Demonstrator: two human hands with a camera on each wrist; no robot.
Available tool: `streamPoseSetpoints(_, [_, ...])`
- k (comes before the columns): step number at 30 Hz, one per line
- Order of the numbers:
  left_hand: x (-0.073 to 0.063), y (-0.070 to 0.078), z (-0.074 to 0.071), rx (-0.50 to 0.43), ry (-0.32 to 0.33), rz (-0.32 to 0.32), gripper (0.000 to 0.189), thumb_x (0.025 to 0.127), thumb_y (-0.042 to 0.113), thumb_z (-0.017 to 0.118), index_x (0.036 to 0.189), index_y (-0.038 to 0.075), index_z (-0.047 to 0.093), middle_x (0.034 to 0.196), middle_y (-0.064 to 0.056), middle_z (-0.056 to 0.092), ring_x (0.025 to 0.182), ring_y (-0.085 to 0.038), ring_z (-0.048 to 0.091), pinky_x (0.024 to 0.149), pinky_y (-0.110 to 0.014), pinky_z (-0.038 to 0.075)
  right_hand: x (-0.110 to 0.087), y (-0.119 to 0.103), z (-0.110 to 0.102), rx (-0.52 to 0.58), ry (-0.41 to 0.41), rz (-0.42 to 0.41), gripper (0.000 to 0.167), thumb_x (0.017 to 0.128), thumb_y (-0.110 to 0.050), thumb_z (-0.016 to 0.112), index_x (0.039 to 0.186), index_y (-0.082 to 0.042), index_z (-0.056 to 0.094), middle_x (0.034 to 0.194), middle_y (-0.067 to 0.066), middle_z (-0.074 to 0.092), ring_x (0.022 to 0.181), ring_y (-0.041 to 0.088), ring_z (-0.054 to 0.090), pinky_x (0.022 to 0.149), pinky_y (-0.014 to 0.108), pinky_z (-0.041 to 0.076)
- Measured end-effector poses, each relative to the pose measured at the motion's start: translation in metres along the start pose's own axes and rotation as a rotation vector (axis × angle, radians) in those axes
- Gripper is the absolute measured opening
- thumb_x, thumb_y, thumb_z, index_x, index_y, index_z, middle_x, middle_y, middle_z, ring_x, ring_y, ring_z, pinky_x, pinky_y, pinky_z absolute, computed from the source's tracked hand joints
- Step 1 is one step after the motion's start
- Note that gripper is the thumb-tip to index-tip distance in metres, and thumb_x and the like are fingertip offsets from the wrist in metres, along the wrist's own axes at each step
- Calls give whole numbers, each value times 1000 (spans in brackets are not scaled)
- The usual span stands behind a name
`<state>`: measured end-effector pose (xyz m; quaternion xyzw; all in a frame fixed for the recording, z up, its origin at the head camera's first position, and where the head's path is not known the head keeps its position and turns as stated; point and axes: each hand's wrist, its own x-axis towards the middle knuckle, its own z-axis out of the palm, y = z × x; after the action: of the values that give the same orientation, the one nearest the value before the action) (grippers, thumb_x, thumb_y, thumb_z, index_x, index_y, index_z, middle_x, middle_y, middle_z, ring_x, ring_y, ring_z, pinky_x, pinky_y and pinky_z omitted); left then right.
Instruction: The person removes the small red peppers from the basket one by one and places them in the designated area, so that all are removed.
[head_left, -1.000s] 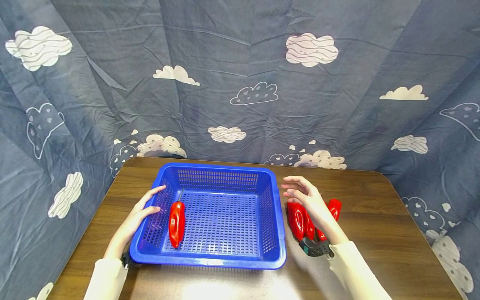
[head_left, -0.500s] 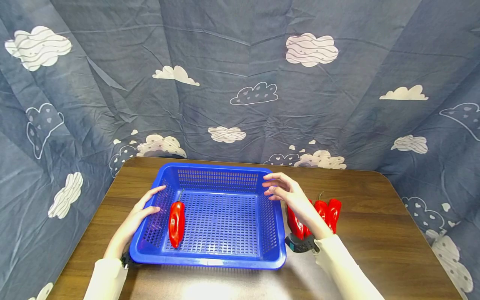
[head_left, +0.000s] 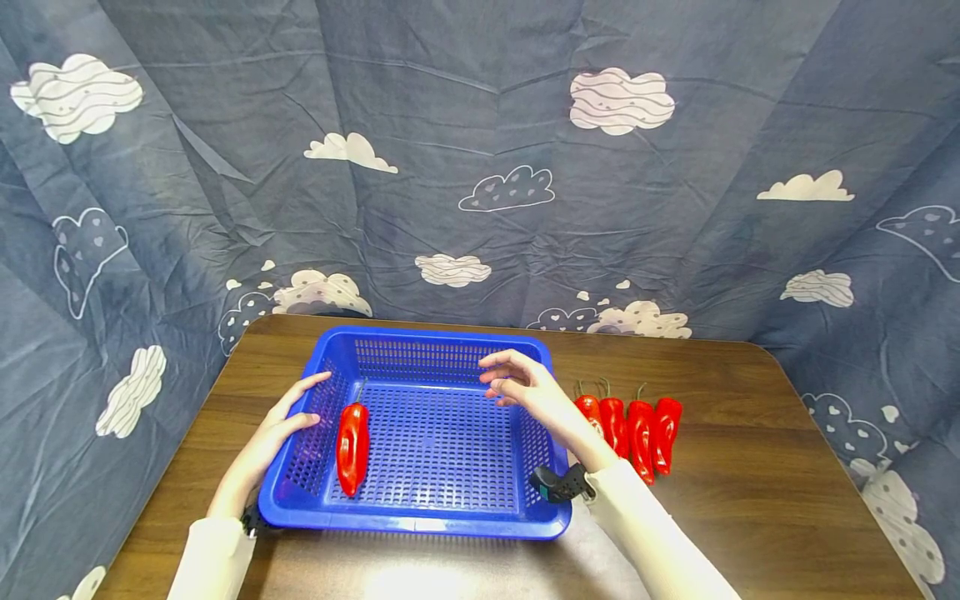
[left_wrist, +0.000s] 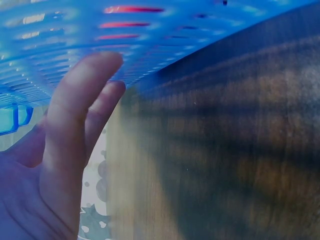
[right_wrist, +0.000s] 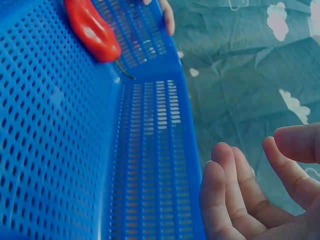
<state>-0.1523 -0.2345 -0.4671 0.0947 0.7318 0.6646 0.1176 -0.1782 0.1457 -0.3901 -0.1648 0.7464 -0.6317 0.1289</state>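
A blue plastic basket (head_left: 412,523) with perforated walls stands on the table. Inside it, near the left wall, lies one long red pepper (head_left: 352,450) with a green stem, which the right wrist view also shows (right_wrist: 94,32). My left hand (head_left: 273,429) grips the basket's left side, some fingers over the rim and others against the outside of the wall (left_wrist: 75,115). Over the basket's right part hovers my right hand (head_left: 528,390), its fingers loosely bent and apart with nothing between them. Several more red peppers (head_left: 641,433) lie side by side right of the basket, partly covered by the right forearm.
The brown wooden table (head_left: 757,467) extends to the right past the peppers. Behind it hangs a dark grey-blue cloth (head_left: 480,108) with a cloud print. A black wrist strap (head_left: 558,483) sits on the right wrist.
My right hand has moved left from above the peppers on the table, across the basket's right rim, to over its inside. More of those peppers show. The left hand and basket have stayed put.
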Motion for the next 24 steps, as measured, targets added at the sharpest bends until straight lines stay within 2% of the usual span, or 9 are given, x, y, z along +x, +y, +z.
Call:
streamPoseSetpoints(8, [0, -1, 0, 13, 4, 19, 58, 94, 4, 45, 149, 14, 30, 146, -21, 28, 113, -24, 49, 81, -37, 51, 9, 3, 21, 3, -59, -5, 33, 91, 0, 51, 123, 10, 51, 109, 23, 61, 94, 33, 64, 82, 51, 50])
streamPoseSetpoints(14, [-1, 1, 0, -11, -1, -6, 57, 95, 5, 44, 149, 16, 29, 147, -21, 26, 112, -28, 50, 80, -41, 51, 17, 7, 37, 17, -90, 8, 32, 91, 0, 51, 122, 9, 52, 107, 19, 62, 90, 23, 64, 82, 53, 50])
streamPoseSetpoints(22, [0, 1, 1, 7, 0, 6, 57, 95, 5, 45, 149, 15, 30, 146, -21, 27, 113, -26, 49, 80, -40, 51, 26, 7, 59, 34, -111, 14, 34, 88, 4, 46, 121, 8, 52, 103, 21, 63, 93, 41, 61, 82, 55, 49])
streamPoseSetpoints(24, [0, 1, 1, 9, 0, 6, 57, 95, 6, 45, 149, 16, 30, 147, -21, 27, 113, -26, 48, 80, -39, 51, 28, 8, 64, 40, -108, 21, 33, 89, 5, 46, 121, 8, 53, 102, 21, 63, 93, 42, 61, 82, 55, 49])
